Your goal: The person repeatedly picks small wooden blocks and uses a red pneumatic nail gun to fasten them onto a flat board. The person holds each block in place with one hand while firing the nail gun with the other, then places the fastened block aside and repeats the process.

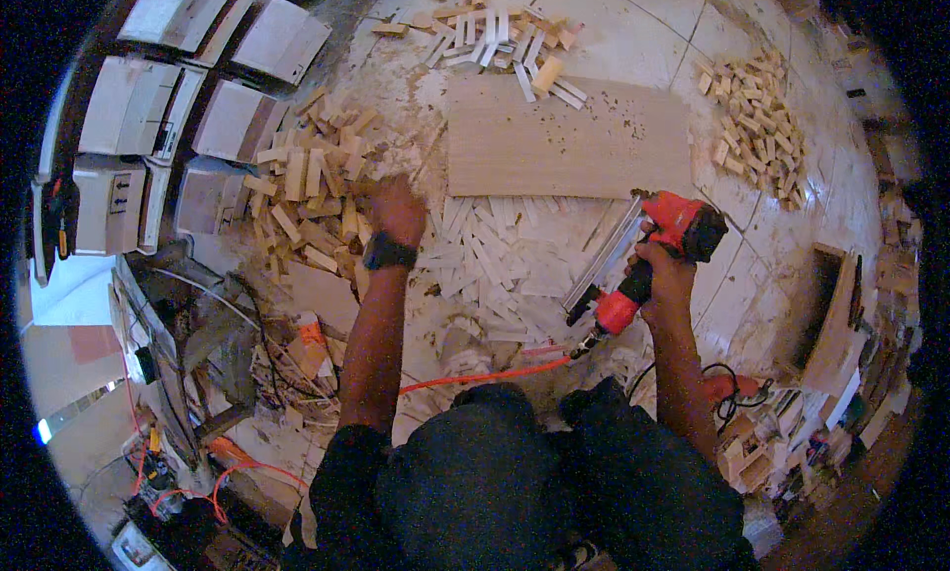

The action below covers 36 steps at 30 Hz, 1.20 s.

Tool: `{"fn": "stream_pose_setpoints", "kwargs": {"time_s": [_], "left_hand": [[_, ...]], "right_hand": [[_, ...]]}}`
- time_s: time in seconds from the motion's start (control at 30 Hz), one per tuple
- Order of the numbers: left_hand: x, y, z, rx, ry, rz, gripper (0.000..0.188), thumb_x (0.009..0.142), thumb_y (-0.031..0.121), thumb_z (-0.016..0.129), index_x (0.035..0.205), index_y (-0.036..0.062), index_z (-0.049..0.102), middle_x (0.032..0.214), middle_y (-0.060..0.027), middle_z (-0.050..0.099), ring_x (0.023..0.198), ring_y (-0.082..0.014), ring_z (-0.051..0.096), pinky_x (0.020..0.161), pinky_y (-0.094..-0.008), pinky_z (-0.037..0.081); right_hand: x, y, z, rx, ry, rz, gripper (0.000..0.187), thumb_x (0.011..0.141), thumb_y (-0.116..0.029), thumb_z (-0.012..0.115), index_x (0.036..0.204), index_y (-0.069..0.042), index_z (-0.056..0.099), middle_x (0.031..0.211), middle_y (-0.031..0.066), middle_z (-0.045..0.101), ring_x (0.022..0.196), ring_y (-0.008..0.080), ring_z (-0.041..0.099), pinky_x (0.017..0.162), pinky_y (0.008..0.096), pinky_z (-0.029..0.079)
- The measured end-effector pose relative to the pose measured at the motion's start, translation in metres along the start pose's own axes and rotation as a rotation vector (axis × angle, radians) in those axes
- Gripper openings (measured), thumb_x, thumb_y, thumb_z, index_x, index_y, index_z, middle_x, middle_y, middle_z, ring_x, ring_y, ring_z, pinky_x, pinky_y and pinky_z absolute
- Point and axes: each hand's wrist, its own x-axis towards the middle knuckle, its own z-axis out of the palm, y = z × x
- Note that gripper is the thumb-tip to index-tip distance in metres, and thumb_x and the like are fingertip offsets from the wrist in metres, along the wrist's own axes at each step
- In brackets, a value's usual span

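My right hand (665,274) is wrapped round the grip of a red and black nail gun (678,220) with a long silver magazine. Its nose rests near the right front corner of a flat wooden board (554,141) on the floor. An orange air hose (475,376) runs left from the gun's lower end. My left hand (398,213), with a dark band at the wrist, reaches to the right edge of a heap of short wood blocks (302,195). Its fingers are blurred against the blocks, so whether they hold one is hidden.
Thin pale wood strips (490,264) lie loose in front of the board. Further block piles sit beyond it (495,37) and at the right (757,136). Stacked boxes (129,111) stand at left. Offcuts and a red tool (732,388) lie at lower right.
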Motion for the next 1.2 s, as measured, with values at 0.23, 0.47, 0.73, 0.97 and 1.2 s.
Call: {"fn": "stream_pose_setpoints", "kwargs": {"time_s": [0.23, 0.47, 0.73, 0.97, 1.2], "left_hand": [[-0.006, -0.006, -0.018, -0.522, -0.026, -0.005, 0.032, 0.076, 0.018, 0.069, 0.103, 0.0044, 0.060, 0.088, -0.0153, 0.066, 0.076, -0.0267, 0.065, 0.067, -0.0370, 0.051], [0.039, 0.157, 0.025, -1.001, -0.379, 0.029, 0.030, 0.075, 0.020, 0.070, 0.098, 0.0016, 0.064, 0.077, -0.0129, 0.068, 0.068, -0.0217, 0.066, 0.064, -0.0297, 0.053], [0.036, 0.179, 0.036, -0.596, -0.100, 0.110, 0.029, 0.073, 0.022, 0.071, 0.094, 0.0030, 0.065, 0.083, -0.0162, 0.067, 0.073, -0.0280, 0.065, 0.068, -0.0370, 0.051], [-0.007, 0.140, 0.022, -0.546, -0.102, 0.196, 0.020, 0.082, 0.023, 0.060, 0.095, 0.0072, 0.062, 0.080, -0.0137, 0.064, 0.075, -0.0333, 0.062, 0.067, -0.0411, 0.050], [-0.084, 0.143, 0.014, -0.348, -0.307, 0.536, 0.040, 0.074, 0.028, 0.067, 0.105, 0.0062, 0.058, 0.096, -0.0169, 0.059, 0.090, -0.0344, 0.057, 0.076, -0.0449, 0.048]], "right_hand": [[0.007, -0.001, 0.003, -0.012, 0.043, 0.035, 0.031, 0.069, 0.002, 0.061, 0.099, -0.002, 0.056, 0.066, 0.0057, 0.056, 0.052, 0.0159, 0.056, 0.048, 0.0299, 0.050], [0.003, -0.008, 0.003, -0.034, 0.027, 0.083, 0.030, 0.068, 0.002, 0.061, 0.097, -0.003, 0.057, 0.068, 0.0052, 0.057, 0.052, 0.0156, 0.056, 0.048, 0.0300, 0.050], [0.001, 0.000, -0.005, 0.026, 0.005, 0.043, 0.032, 0.070, 0.002, 0.062, 0.102, -0.004, 0.057, 0.072, 0.0048, 0.058, 0.053, 0.0152, 0.056, 0.048, 0.0300, 0.050], [0.002, 0.001, -0.007, -0.031, -0.006, 0.047, 0.031, 0.071, 0.003, 0.061, 0.100, -0.004, 0.057, 0.072, 0.0052, 0.058, 0.053, 0.0150, 0.056, 0.048, 0.0301, 0.050], [0.000, 0.004, -0.008, -0.007, -0.013, 0.054, 0.030, 0.071, 0.004, 0.061, 0.100, -0.004, 0.058, 0.073, 0.0053, 0.058, 0.054, 0.0155, 0.056, 0.049, 0.0300, 0.050]]}}
